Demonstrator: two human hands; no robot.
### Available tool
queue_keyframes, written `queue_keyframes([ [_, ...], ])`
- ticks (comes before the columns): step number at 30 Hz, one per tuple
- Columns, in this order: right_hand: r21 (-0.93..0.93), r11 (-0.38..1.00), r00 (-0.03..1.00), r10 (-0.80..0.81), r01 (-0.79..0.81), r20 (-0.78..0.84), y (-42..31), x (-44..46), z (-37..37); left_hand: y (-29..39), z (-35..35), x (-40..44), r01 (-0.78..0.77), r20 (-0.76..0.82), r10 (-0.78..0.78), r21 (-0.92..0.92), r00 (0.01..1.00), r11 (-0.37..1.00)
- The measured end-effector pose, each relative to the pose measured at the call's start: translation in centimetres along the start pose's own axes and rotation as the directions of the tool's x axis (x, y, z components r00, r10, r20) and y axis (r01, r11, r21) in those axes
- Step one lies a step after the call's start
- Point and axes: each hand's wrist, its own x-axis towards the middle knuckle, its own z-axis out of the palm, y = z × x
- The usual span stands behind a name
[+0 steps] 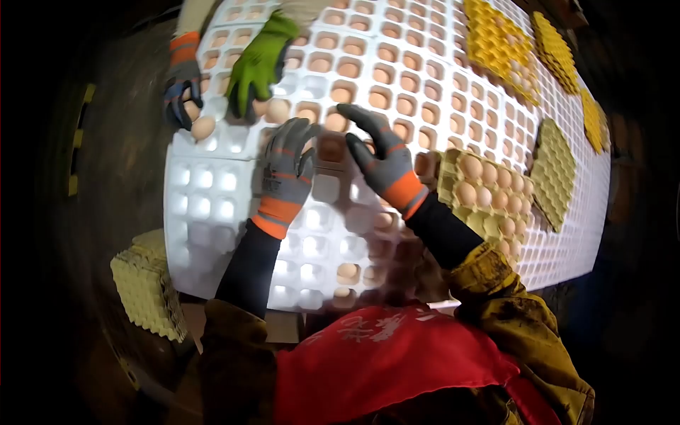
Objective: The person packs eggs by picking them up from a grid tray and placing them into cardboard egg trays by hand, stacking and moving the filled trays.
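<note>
My left hand [287, 170], in a grey and orange glove, is over the white moulded egg tray [265, 185]. Its fingers are closed round a brown egg [308, 146], which shows between index finger and thumb. To its right my right hand [382, 152], gloved alike, has thumb and index finger apart, and nothing shows in its grip. Near those fingertips an egg [335, 122] sits in a tray pocket. Several pockets below my hands hold no egg, while a few near my body do.
Another person's orange-and-grey glove [183, 88] and green glove [261, 64] reach in at upper left, near loose eggs [203, 127]. At right are a carton of eggs [489, 183], a tan tray [554, 173] and yellow trays [496, 42]. Stacked cartons [147, 287] stand at lower left.
</note>
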Motion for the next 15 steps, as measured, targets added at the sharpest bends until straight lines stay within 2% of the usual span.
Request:
queue_keyframes([
  [1,-0.028,1.0,0.998,-0.003,0.001,-0.068,-1.0,-0.9,-2.0,-0.9,1.6,-0.7,-0.102,0.031,0.097,0.299,0.995,0.949],
  [2,0.11,0.993,0.993,0.046,-0.033,-0.113,-1.4,-2.4,-3.8,-2.5,3.8,-1.5,-0.082,0.134,0.016,0.506,0.991,0.859],
  [3,0.183,0.975,0.98,0.153,-0.128,-0.128,-2.7,-4.4,-6.0,-2.0,4.0,-1.6,-0.059,0.072,0.032,0.416,0.997,0.907],
  [5,-0.18,0.982,0.989,0.029,-0.056,-0.148,-3.7,-9.0,-11.4,1.9,2.3,-0.6,-0.019,-0.018,0.024,0.262,1.0,0.965],
  [6,-0.237,0.967,0.982,0.047,-0.09,-0.183,-3.8,-11.0,-14.4,3.8,1.6,-0.6,0.031,0.001,-0.031,0.084,1.0,0.996],
  [8,-0.362,0.913,0.963,0.1,-0.188,-0.249,-3.5,-14.6,-20.3,8.3,0.5,-0.4,0.122,0.044,-0.115,-0.207,0.992,0.971],
  [9,-0.427,0.866,0.946,0.138,-0.259,-0.293,-3.4,-15.8,-22.7,10.1,1.1,-0.4,0.09,0.079,-0.074,-0.215,0.994,0.972],
  [11,-0.474,0.793,0.921,0.282,-0.382,-0.27,-3.2,-17.1,-25.4,15.3,2.3,-0.2,0.032,0.187,0.02,-0.268,0.982,0.963],
  [13,-0.698,0.706,0.993,0.079,-0.118,-0.087,-1.7,-17.4,-25.7,19.8,4.6,0.4,-0.148,0.189,0.185,-0.193,0.964,0.97],
  [14,-0.794,0.607,0.998,0.06,-0.016,0.026,0.7,-17.3,-25.5,21.6,6.0,0.7,-0.192,0.267,0.21,-0.091,0.94,0.977],
  [15,-0.853,0.522,1.0,0.011,0.006,0.013,1.9,-17.4,-24.8,22.7,7.7,1.2,-0.242,0.342,0.223,0.013,0.913,0.97],
])
